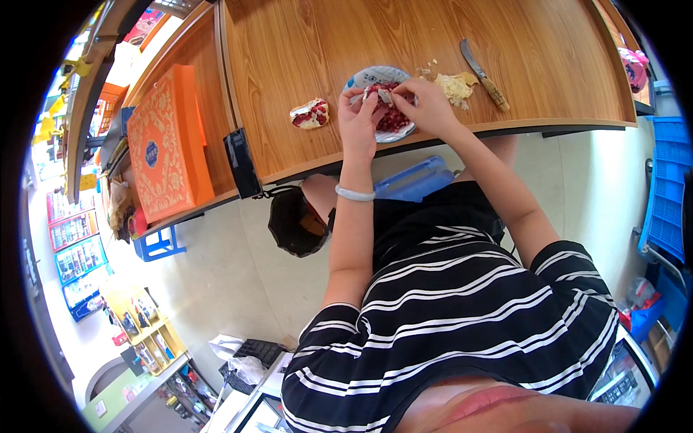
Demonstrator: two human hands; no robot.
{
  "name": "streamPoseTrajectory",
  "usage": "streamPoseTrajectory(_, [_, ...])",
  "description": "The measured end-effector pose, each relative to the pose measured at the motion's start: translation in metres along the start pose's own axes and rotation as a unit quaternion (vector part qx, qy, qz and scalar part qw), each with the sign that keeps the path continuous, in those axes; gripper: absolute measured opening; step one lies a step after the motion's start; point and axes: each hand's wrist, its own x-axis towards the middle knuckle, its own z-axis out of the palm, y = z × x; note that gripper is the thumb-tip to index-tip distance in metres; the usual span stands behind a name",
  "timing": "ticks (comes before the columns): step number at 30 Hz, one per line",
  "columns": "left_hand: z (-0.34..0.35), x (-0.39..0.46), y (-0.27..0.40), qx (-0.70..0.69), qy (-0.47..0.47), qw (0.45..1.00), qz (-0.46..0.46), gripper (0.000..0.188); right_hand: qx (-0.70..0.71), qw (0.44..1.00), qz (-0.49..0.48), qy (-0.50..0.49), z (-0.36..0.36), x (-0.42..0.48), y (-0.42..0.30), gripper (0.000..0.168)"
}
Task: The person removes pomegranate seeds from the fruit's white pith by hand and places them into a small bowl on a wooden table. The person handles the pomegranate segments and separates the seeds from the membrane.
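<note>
Both of my hands are over a patterned plate (373,74) at the table's front edge. My left hand (357,122) holds a pomegranate piece (383,93) with red seeds and pale membrane. My right hand (427,105) pinches the piece from the other side with thumb and fingertips. Loose pomegranate seeds (394,124) lie in the plate under my hands, which partly hide them. Left of the plate, another pomegranate section (309,113) rests on the wood. To the right are a heap of pale peel and membrane (455,88) and a knife (482,73) with a patterned handle.
The wooden table (303,48) spans the top of the view. A black phone-like object (242,162) lies at its front left corner, beside an orange patterned box (168,146). Below are a dark bin (299,230) and a blue plastic object (417,178). Blue crates (667,184) stand at right.
</note>
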Motion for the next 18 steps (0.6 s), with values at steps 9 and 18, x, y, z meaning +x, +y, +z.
streamPoseTrajectory(9, [0.019, 0.021, -0.005, -0.05, -0.021, 0.998, -0.027, 0.017, -0.28, 0.957, 0.002, 0.074, -0.074, -0.014, 0.061, 0.016])
streamPoseTrajectory(18, [0.016, 0.014, -0.003, -0.056, 0.018, 0.998, -0.021, 0.019, 0.057, 0.995, 0.076, -0.014, -0.02, 0.002, 0.014, 0.021])
